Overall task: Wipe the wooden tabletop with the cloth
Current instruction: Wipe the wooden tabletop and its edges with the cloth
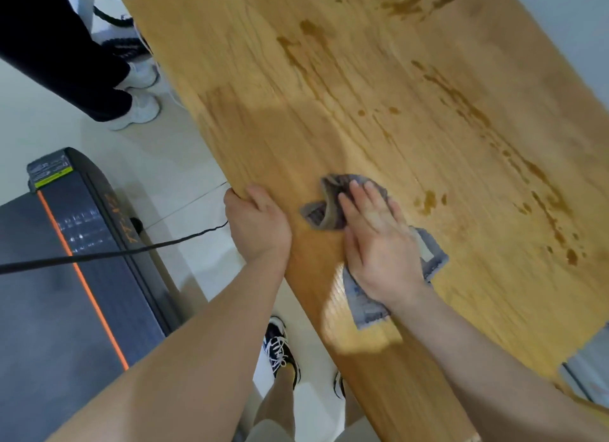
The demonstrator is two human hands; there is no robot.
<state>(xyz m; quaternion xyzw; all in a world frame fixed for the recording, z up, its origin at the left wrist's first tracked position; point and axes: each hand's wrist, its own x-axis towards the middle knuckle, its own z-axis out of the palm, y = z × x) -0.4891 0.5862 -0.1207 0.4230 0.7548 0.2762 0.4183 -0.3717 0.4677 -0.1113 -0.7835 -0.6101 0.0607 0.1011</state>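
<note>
**Wiping near the bench edge**

The right hand (375,234) lies flat, fingers extended, pressing the grey cloth (333,207) onto the wooden bench (379,95) close to its near edge. The left hand (255,222) is clenched over that edge beside the cloth, probably to steady the body. Brown stains (461,105) beyond the cloth are not yet wiped.

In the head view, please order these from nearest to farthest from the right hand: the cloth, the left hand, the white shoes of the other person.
1. cloth: directly under the right hand, on the tabletop.
2. left hand: beside it, gripping the table edge.
3. white shoes: far off, on the floor.
</note>
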